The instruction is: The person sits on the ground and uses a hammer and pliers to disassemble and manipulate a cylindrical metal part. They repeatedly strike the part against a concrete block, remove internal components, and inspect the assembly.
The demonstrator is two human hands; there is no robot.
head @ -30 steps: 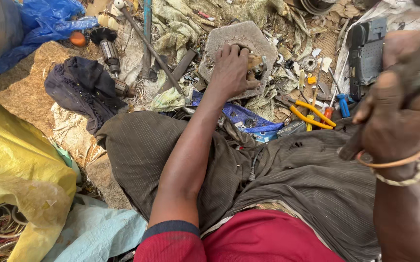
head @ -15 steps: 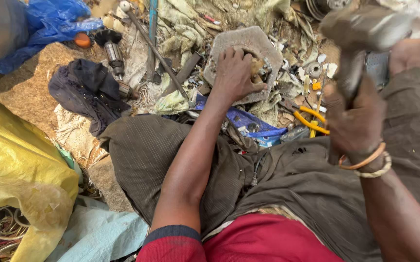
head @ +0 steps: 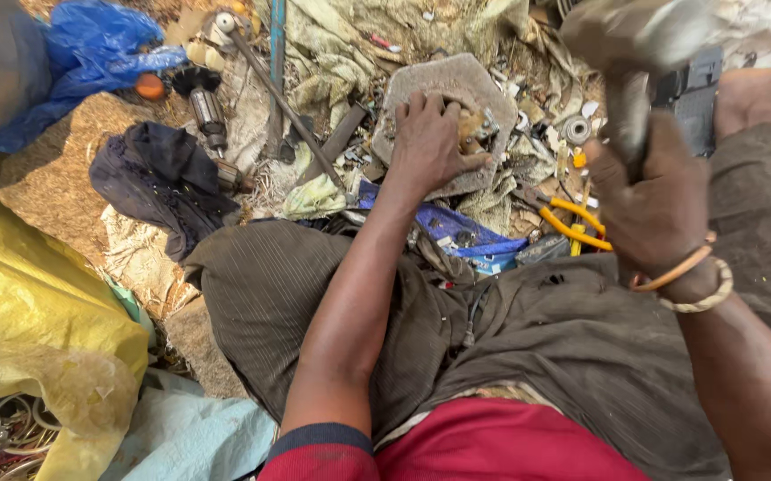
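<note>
Seated worker, viewed from above. The left hand [head: 428, 141] lies palm-down on a flat grey stone slab [head: 421, 78], its fingers curled over a small tan workpiece [head: 471, 125] that it pins against the slab's surface — what the piece is cannot be told, since the hand covers most of it. The right hand [head: 655, 200] is raised high and clenched around the handle of a hammer [head: 628, 40]; the blurred metal head stands above the fist, up and to the right of the left hand, well apart from the slab. Two bangles [head: 688, 276], one orange and one pale, circle the right wrist.

Between the two hands, on the ground, lie yellow-handled pliers [head: 572, 224], just left of the right fist. Below the left wrist sits a blue plastic tray [head: 457, 230] holding small parts. To the left of the left hand, a long metal rod [head: 286, 105] slants across pale rags; farther left are a dark cloth [head: 158, 174], a motor armature [head: 207, 111] and a blue plastic bag [head: 87, 53]. At the far left, near the person's left knee, lies a yellow tarpaulin [head: 38, 312]. Scrap metal and washers litter the ground beyond the slab.
</note>
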